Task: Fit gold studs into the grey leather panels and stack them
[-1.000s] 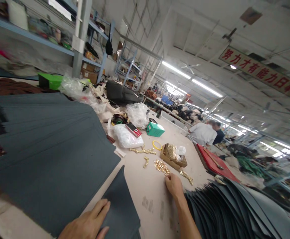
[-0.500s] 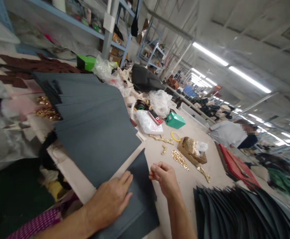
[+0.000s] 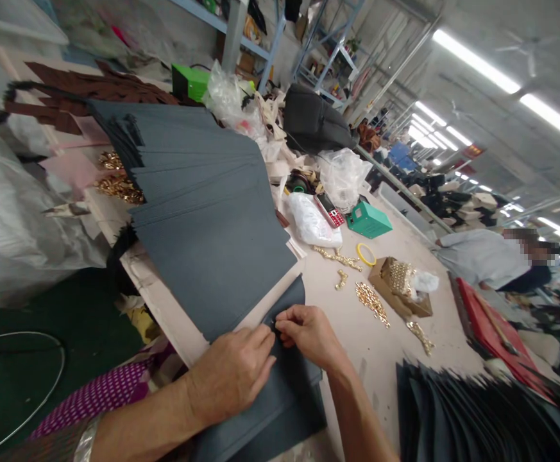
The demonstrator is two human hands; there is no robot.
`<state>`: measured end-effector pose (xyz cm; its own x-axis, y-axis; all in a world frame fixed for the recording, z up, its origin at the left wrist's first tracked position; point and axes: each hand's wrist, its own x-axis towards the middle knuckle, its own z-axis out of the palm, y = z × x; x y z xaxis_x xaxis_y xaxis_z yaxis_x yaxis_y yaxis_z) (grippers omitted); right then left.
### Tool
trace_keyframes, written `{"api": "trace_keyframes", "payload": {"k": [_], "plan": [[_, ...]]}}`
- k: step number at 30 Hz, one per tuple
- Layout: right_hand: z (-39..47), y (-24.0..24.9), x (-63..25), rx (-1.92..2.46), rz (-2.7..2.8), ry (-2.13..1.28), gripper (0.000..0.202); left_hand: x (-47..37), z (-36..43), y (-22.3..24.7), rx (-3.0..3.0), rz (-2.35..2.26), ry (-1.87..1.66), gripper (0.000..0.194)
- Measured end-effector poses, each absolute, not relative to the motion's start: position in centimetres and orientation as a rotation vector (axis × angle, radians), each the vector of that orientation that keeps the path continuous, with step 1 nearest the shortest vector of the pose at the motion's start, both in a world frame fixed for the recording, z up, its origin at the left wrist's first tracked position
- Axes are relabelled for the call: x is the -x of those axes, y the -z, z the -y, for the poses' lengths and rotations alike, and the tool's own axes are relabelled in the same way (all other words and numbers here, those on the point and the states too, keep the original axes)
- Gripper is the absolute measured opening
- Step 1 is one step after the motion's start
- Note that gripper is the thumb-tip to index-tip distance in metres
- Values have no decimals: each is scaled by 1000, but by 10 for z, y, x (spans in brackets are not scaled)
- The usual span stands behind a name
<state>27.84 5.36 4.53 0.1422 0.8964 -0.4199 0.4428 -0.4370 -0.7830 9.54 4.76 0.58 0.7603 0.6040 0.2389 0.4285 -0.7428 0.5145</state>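
A dark blue-grey sheet point(image 3: 280, 398), perhaps leather or fabric, lies on the table in front of me, its far end curled up. My left hand point(image 3: 234, 369) is on it, fingers closed and pinching its raised part. Close beside those fingertips, my right hand point(image 3: 308, 330) is closed in a pinch at the same spot. What lies between its thumb and fingers is too small to make out. Beyond my left hand, a fanned stack of similar sheets point(image 3: 217, 224) spreads over the table. Small gold metal pieces point(image 3: 372, 304) lie in a pile beyond my right hand.
A cardboard box point(image 3: 380, 276) with gold parts, a yellow ring point(image 3: 366, 254), a green box point(image 3: 369, 220) and a red phone point(image 3: 328, 210) stand further back. More dark sheets point(image 3: 453, 410) stand at the right. A hammer point(image 3: 496, 324) lies on a red board. A person point(image 3: 486, 256) bends nearby.
My right hand has come to the sheet, close to my left fingertips. My left fingers have closed, and the sheet's far end now curls up. The view has shifted.
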Motion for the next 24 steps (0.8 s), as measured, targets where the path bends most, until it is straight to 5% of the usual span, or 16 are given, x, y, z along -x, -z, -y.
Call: {"api": "trace_keyframes", "payload": {"k": [24], "plan": [[-83, -64, -264, 2285, 1425, -1338, 8, -95, -47, -3, -2509, -773, -650, 22]]}}
